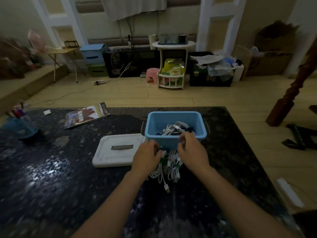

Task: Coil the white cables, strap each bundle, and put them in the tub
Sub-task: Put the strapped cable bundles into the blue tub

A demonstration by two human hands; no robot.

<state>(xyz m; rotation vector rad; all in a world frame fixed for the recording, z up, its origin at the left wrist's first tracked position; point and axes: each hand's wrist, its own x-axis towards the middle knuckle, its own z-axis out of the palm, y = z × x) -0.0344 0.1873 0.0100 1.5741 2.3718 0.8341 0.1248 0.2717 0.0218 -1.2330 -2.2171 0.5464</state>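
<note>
A blue tub stands on the dark table, with white cable bundles and dark straps inside. In front of it lies a pile of coiled white cables, some with green straps, one USB plug trailing toward me. My left hand hovers over the pile's left side with curled fingers pinching a small dark strap. At the tub's near rim my right hand has its fingers curled; what it holds is hidden.
The tub's white lid lies flat just left of my left hand. A magazine and a small white adapter sit farther back left, a blue pen cup at the far left. The dark table stretches around.
</note>
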